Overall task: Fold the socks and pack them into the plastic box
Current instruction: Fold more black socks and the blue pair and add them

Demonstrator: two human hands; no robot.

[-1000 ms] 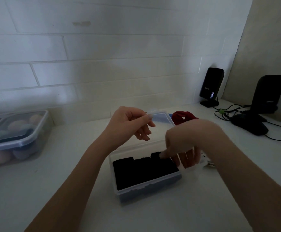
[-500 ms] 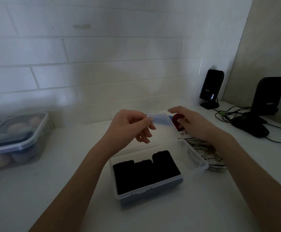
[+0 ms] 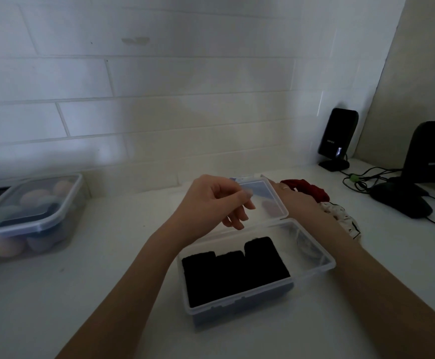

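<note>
Meanwhile, the left hand (image 3: 211, 200) has its grip pinched on the clear hinged lid (image 3: 268, 200) of a translucent plastic box (image 3: 312, 268) on the white counter (image 3: 107, 275), three folded black socks (image 3: 234, 270) inside, the right hand (image 3: 288, 196) behind the lid, its grip hidden.

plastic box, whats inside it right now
The plastic box holds three folded black socks side by side, filling its left part. The right part looks bare, though the clear wall blurs it. Anything beneath the socks is covered.
</note>
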